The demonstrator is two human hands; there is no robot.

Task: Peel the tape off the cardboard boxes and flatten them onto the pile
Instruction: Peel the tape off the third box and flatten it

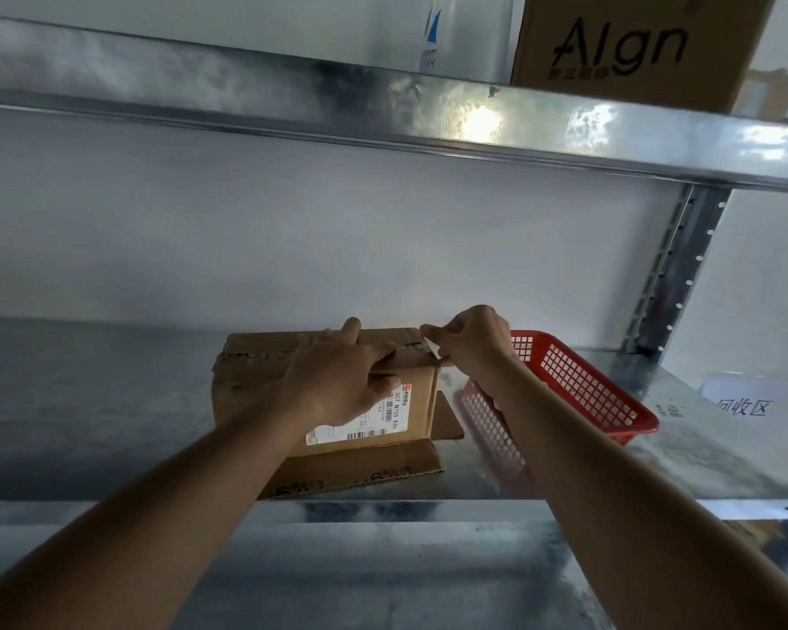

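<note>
Two hands worked one cardboard box (265, 379) that stood on a galvanised metal shelf (87, 402), resting on a flattened sheet of cardboard (360, 470) that probably served as the pile. The left hand (342, 379) lay over the box's top and front, fingers spread and mostly straight, pressing it down rather than clutching it. The right hand (467, 345) sat at the box's top right corner, thumb and fingertips pinched together on what looked like the loose end of the tape (412, 350); the strip was too thin and pale to make out for certain.

The box's long axis ran left to right across the shelf, its labelled front face, with a white shipping label (360, 425), turned toward the person. The taped seam followed that same axis along the top, from the pinched corner leftward under the left hand. So the right hand was the nearer one to the free end, and a peel would likely have to travel leftward along the seam while the left hand braced the box.

A red plastic basket (578, 393) stood just beside the box on the right, behind the right wrist.
</note>
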